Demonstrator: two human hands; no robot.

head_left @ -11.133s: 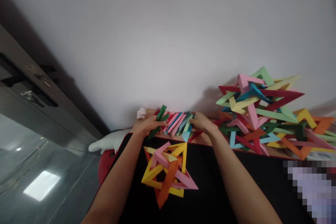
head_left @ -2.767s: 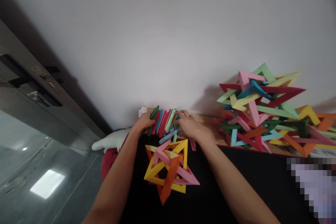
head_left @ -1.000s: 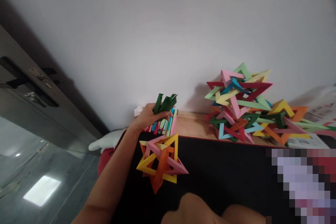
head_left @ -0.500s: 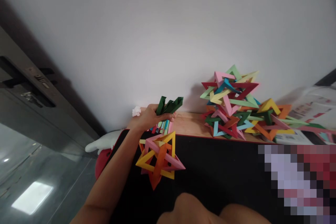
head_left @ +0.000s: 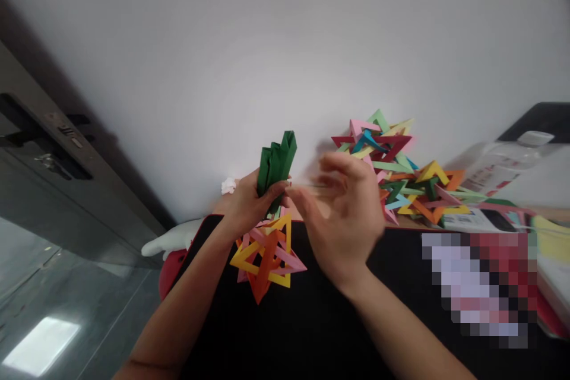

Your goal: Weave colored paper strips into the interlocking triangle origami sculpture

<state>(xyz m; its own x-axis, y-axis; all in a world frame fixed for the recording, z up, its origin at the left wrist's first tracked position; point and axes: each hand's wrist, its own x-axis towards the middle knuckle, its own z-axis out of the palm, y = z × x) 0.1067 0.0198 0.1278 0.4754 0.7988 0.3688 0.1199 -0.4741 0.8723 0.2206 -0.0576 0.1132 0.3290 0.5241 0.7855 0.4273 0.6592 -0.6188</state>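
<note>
Several dark green folded paper strips (head_left: 276, 163) stand upright in my left hand (head_left: 249, 202), its fingers closed round their lower part. My right hand (head_left: 345, 219) is raised just to their right, blurred, with fingers apart and curved. Its thumb tip is near the left thumb; whether they touch is unclear. Below my left hand, a star-shaped paper model (head_left: 267, 261) in yellow, orange and pink sits on the black mat (head_left: 285, 332). More interlocked paper models in many colours (head_left: 378, 142) are piled against the wall, partly hidden by my right hand.
A clear plastic bottle (head_left: 503, 160) stands at the right, by a phone-like dark object (head_left: 499, 219). A crumpled white tissue (head_left: 228, 185) lies near the wall. A white and red plush item (head_left: 173, 240) is left of the mat, beside a door (head_left: 66, 142).
My right hand has risen from the bottom edge to beside the green strips. My left hand has turned the strips more upright. The view has shifted slightly to the right.
</note>
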